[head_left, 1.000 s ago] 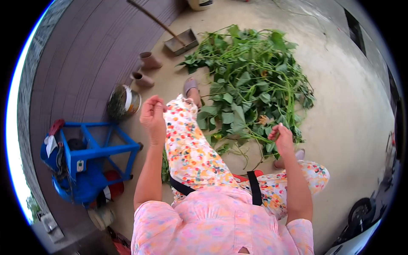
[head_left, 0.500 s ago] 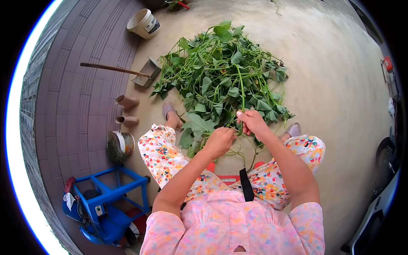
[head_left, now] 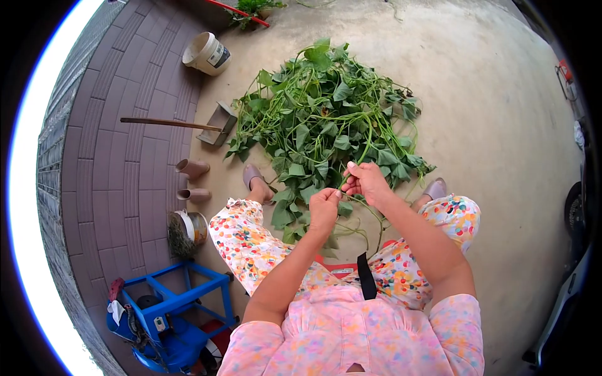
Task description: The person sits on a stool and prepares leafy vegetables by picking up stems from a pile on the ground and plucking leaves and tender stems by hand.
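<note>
A heap of leafy green vines (head_left: 320, 119) lies on the floor in front of me, between and beyond my feet. My right hand (head_left: 368, 182), at the heap's near edge, is closed in a pinch on a green vine stem (head_left: 369, 141) that runs up into the pile. Close beside it on the left, my left hand (head_left: 325, 207) has thumb and fingers pressed together on the lower part of what looks like the same stem. Loose leaves (head_left: 285, 216) hang or lie left of that hand. Thin bare stems (head_left: 379, 222) trail below my hands toward my lap.
Along the tiled wall (head_left: 113, 156) on the left stand a white bucket (head_left: 208, 54), a long-handled dustpan (head_left: 217, 124), a pair of boots (head_left: 193, 169) and a bucket with dry brush (head_left: 188, 229). A blue metal frame (head_left: 179, 301) is at lower left.
The stem at my right hand stood nearly upright and now leans into the heap. My left hand has turned more upright, and the big leaf above it is gone from there. The view has shifted slightly.
</note>
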A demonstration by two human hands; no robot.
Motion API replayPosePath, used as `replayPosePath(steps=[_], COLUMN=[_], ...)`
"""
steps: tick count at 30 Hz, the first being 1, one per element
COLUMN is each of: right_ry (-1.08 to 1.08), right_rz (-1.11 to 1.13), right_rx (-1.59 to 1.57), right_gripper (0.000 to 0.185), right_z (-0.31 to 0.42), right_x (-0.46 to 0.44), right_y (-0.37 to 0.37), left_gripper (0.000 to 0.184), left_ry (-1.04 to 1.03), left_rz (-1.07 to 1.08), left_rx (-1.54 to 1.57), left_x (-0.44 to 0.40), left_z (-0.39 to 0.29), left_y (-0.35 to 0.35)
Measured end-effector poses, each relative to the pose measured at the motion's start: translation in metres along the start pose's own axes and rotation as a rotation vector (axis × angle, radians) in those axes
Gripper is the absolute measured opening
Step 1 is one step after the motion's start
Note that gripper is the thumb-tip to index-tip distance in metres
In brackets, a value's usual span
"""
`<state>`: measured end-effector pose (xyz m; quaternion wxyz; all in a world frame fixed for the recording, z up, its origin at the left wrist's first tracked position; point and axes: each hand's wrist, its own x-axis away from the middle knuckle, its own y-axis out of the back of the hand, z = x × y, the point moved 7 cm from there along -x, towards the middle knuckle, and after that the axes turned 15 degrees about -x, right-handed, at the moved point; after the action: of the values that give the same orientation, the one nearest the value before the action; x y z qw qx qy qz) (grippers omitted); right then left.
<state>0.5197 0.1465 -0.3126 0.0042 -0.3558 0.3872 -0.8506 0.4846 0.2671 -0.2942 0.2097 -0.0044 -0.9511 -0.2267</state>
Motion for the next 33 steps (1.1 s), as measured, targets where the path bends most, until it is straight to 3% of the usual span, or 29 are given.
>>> replayPosePath(steps=[5,10,15,18,20,21,23,24,26,30,33], right_ry=[0.100,0.292,0.472,0.633,0.679,0.709,0.744,0.785,0.776,0.784,0.789], right_rz=[-0.058,0.036,-0.066,-0.050,0.002,0.053,0.042,0.026,0.026,0.130,0.207], right_rx=[-0.116,0.088,0.191,0.315,0.391,0.463,0.562,0.668,0.721,0.892,1.057], right_gripper=[0.026,0.024,0.022,0.020,0.018,0.016,0.015,0.013,0.011,0.010,0.008], right_z=[-0.016,-0.031,-0.026,-0.021,-0.005,-0.003,-0.007,-0.007,-0.013,-0.029,-0.041], right_x=[-0.005,0.005,0.023,0.031,0.034,0.038,0.035,0.035,0.036,0.038,0.032], right_y=[-0.002,-0.016,-0.018,-0.016,-0.018,-0.020,-0.012,-0.009,-0.002,0.009,0.017], left_gripper=[0.011,0.014,0.017,0.020,0.022,0.022,0.024,0.024,0.038,0.051,0.039], left_ry=[0.239,0.667,0.784,0.757,0.658,0.659,0.462,0.459,0.321,0.332,0.433], left_rz=[-0.109,-0.099,0.022,-0.099,-0.334,-0.336,-0.290,-0.292,-0.211,0.042,0.080], left_rx=[0.358,0.630,0.692,0.847,0.733,0.730,0.709,0.707,0.540,0.831,0.838], left_x=[-0.010,-0.019,-0.021,-0.032,-0.049,-0.053,-0.075,-0.076,-0.083,-0.124,-0.139], left_z=[0.020,0.049,0.063,0.079,0.111,0.113,0.104,0.087,0.028,0.003,0.002], left_y=[0.001,-0.001,-0.012,0.015,0.065,0.072,0.089,0.090,0.089,0.092,0.098])
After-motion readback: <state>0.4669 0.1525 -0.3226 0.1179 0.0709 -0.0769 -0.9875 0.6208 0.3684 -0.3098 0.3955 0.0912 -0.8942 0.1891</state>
